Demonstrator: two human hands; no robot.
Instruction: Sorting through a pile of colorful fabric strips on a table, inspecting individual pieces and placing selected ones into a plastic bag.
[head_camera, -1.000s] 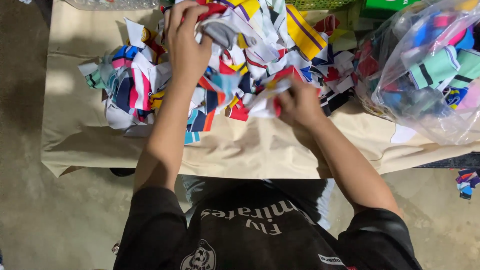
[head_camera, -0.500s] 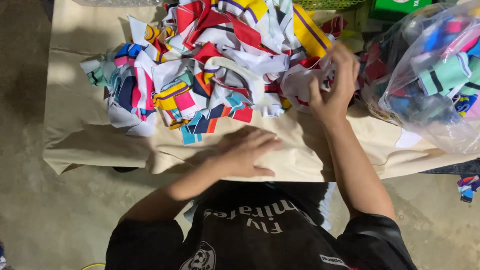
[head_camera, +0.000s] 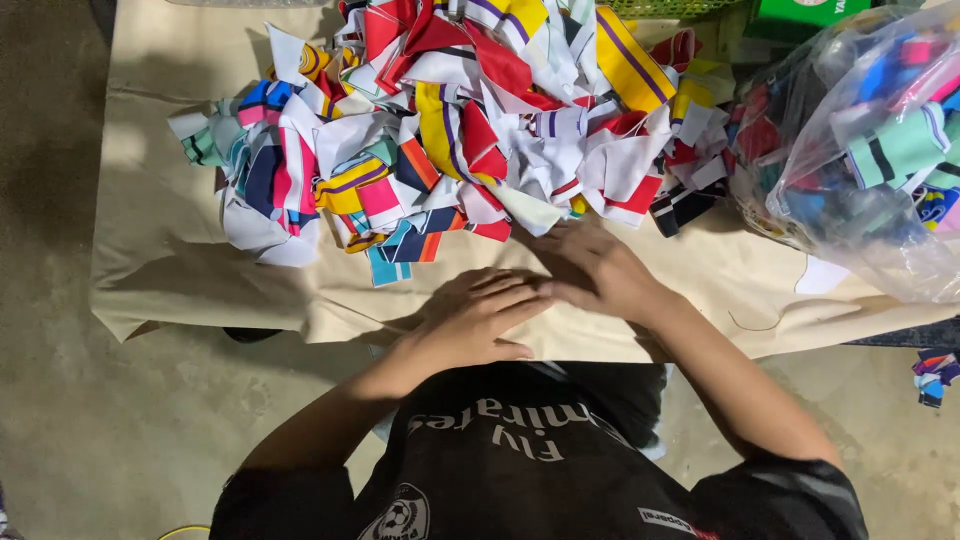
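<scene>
A big heap of coloured fabric scraps (head_camera: 460, 130), red, white, yellow and blue, lies on a beige cloth-covered table (head_camera: 170, 260). My left hand (head_camera: 475, 315) rests flat on the beige cloth near the front edge, fingers spread and pointing right, holding nothing. My right hand (head_camera: 595, 270) lies flat beside it, its fingers over the left hand's fingertips, just below the heap's near edge. I cannot tell whether a scrap lies under the palms.
A clear plastic bag (head_camera: 870, 150) stuffed with more coloured scraps stands at the right. A green box (head_camera: 810, 12) sits at the back right. A few scraps (head_camera: 935, 375) lie on the concrete floor (head_camera: 90, 430) at right.
My right hand came down from the heap's right side to the cloth in front of me. My left hand shifted slightly right, so both hands now meet flat on the cloth.
</scene>
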